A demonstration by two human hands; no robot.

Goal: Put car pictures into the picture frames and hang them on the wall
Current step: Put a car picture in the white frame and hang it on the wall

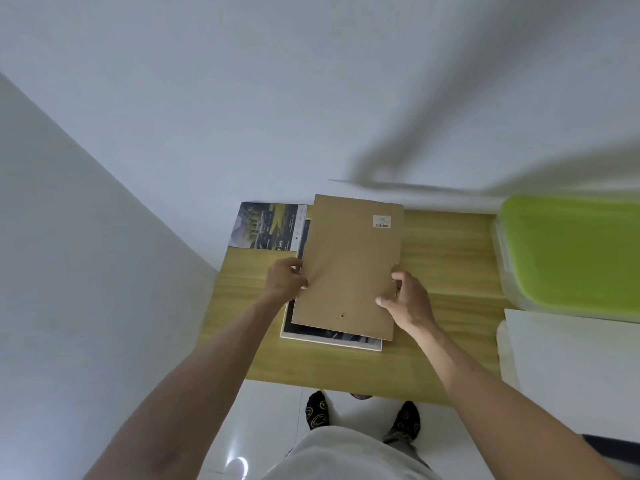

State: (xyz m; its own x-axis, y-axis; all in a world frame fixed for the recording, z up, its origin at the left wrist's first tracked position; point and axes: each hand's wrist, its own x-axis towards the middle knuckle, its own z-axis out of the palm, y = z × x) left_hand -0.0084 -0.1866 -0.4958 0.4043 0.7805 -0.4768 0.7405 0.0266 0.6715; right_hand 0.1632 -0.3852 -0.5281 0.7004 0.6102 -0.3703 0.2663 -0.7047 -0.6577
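A brown backing board (349,261) with a small white label and a hole near its lower edge is held above a white picture frame (329,342) that lies face down on the wooden table (446,258). A dark picture shows inside the frame below the board. My left hand (285,277) grips the board's left edge. My right hand (407,299) grips its right edge. A car picture (265,225) with a green landscape lies at the table's far left, partly under the board.
The table stands against a white wall in a corner. A clear plastic box with a green lid (571,251) sits at the right. A white surface (571,358) is below it. My feet in dark socks stand on the white tiled floor.
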